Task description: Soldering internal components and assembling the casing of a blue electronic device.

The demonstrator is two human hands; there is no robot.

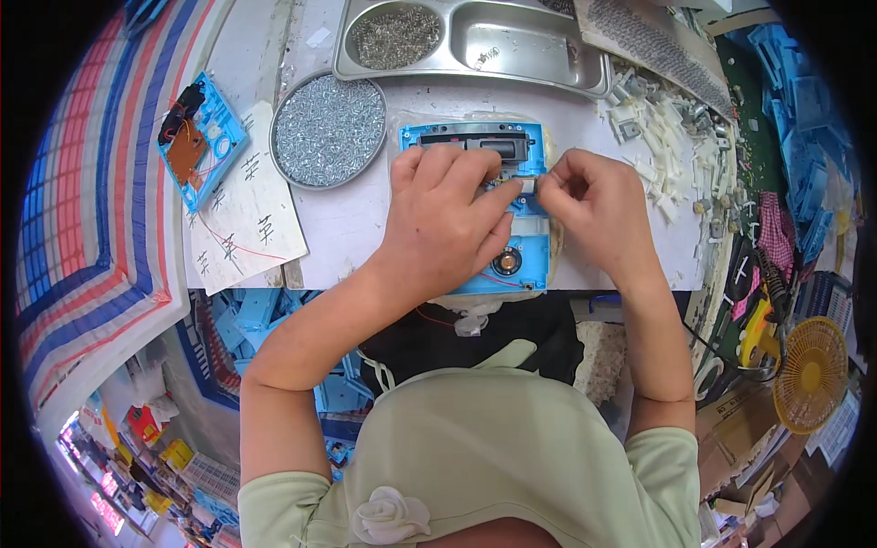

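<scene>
A blue plastic casing (538,252) lies on the white worktop in front of me, with a black part (498,148) near its far end and a round speaker (506,262) near its close end. My left hand (440,216) lies over its left side, fingers bent and gripping it, thumb and forefinger reaching to the small parts in the middle. At the right edge of the casing, my right hand (596,208) is closed in a pinch. Whatever its fingertips hold is hidden.
A round dish of small screws (329,131) stands to the left, beside another blue casing (219,137) and a marked paper sheet (274,237). A metal tray (512,46) sits behind. White plastic pieces (660,146) are heaped at right, near a yellow fan (810,375).
</scene>
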